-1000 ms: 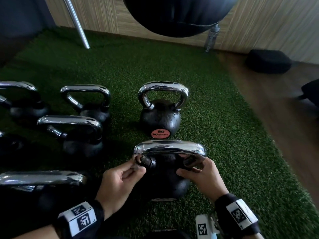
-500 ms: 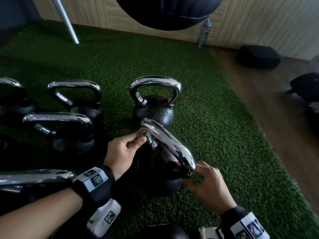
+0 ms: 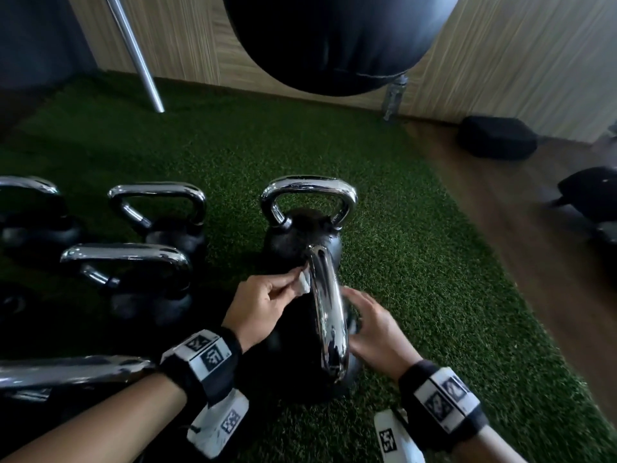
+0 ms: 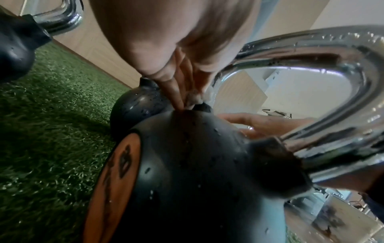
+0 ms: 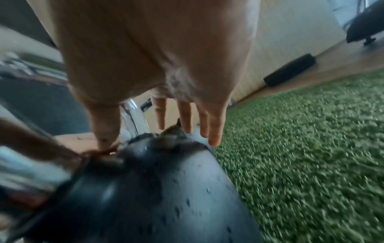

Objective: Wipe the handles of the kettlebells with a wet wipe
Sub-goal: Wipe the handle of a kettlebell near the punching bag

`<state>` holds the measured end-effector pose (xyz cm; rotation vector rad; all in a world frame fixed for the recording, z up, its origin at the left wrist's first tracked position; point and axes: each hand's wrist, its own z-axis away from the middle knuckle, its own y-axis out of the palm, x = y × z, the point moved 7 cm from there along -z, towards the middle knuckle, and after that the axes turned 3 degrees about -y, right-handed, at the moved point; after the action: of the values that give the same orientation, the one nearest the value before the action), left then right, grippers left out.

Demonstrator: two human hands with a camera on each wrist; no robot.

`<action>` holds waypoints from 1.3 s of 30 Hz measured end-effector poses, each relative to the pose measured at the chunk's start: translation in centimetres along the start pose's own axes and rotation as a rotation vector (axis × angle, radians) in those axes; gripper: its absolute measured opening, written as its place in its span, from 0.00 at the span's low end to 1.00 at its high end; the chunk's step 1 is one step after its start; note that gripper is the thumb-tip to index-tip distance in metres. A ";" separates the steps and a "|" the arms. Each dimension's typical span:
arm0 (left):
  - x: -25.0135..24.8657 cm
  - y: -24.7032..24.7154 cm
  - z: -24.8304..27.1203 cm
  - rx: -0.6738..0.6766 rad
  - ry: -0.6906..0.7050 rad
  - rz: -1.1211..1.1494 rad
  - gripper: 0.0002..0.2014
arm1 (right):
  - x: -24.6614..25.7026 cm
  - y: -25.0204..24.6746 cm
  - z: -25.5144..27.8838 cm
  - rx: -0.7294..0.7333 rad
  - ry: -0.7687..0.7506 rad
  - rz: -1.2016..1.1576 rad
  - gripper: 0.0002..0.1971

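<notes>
The near kettlebell [image 3: 300, 355] is black with a chrome handle [image 3: 329, 312] that points end-on toward me. It stands on green turf. My left hand [image 3: 290, 280] pinches a small white wet wipe [image 3: 304, 285] against the far left side of that handle. In the left wrist view the fingertips [image 4: 176, 97] press the wipe [image 4: 195, 98] at the handle's base, above the body's orange label [image 4: 116, 180]. My right hand [image 3: 357, 312] rests on the body to the right of the handle. Its fingers [image 5: 187, 118] are straight and lie on the wet black body [image 5: 166, 189].
Another kettlebell [image 3: 309, 228] stands just behind. Several more [image 3: 160, 208] [image 3: 127, 272] [image 3: 26, 202] stand to the left, and a chrome handle [image 3: 66, 369] lies at the lower left. A punch bag [image 3: 334, 38] hangs above, with a metal pole [image 3: 133, 51], a bottle [image 3: 395, 98] and a black pad [image 3: 494, 137] behind.
The near kettlebell has turned from handle crosswise to handle end-on. My left hand went away from me with the handle's end. My right hand shifted onto the body's right side.
</notes>
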<state>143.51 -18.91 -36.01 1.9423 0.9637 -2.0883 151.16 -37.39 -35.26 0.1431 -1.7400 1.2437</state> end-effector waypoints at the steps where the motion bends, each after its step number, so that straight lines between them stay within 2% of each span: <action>1: 0.0 0.1 0.0 -0.015 -0.002 -0.013 0.15 | -0.8 1.1 -0.3 0.056 0.031 -0.012 0.32; 3: -0.5 0.1 -0.1 -0.046 -0.002 -0.065 0.15 | -2.4 2.5 -0.4 0.048 0.065 -0.041 0.36; 6: -2.1 0.0 -0.7 -0.090 0.053 -0.067 0.14 | -3.4 2.8 -0.4 -0.012 0.081 -0.072 0.36; 10: -2.8 -0.4 -1.4 -0.147 0.056 0.143 0.17 | -3.7 2.8 -0.4 -0.042 0.082 -0.088 0.35; 13: -2.9 -0.6 -1.6 -0.103 0.004 0.134 0.16 | -4.2 3.1 -0.3 -0.061 0.099 -0.099 0.36; 17: -5.6 -2.4 -1.7 -0.064 0.094 0.164 0.18 | -4.5 3.3 -0.2 -0.079 0.096 -0.128 0.36; 22: -7.8 -2.9 1.8 0.022 0.097 0.147 0.19 | -4.6 3.6 0.1 -0.094 0.108 -0.163 0.38; 26: -6.7 -2.4 2.4 0.080 -0.091 0.387 0.19 | -4.6 3.5 0.1 -0.095 0.117 -0.171 0.37; 29: -6.6 -2.0 2.8 0.092 -0.163 0.460 0.17 | -4.7 3.6 0.1 -0.092 0.109 -0.187 0.37; 34: -6.0 -0.9 6.8 0.361 -0.176 0.282 0.12 | -4.7 3.6 0.1 -0.084 0.108 -0.189 0.37; 36: -6.4 -1.1 7.6 0.342 -0.122 0.264 0.11 | -4.7 3.6 0.0 -0.076 0.108 -0.198 0.37; 39: -6.4 -1.2 8.2 0.241 -0.063 0.285 0.08 | -4.9 3.7 0.0 -0.071 0.120 -0.203 0.36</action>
<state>137.00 -24.35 -29.88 1.9679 0.4075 -2.1607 151.67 -37.60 -41.32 0.1945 -1.6211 1.0213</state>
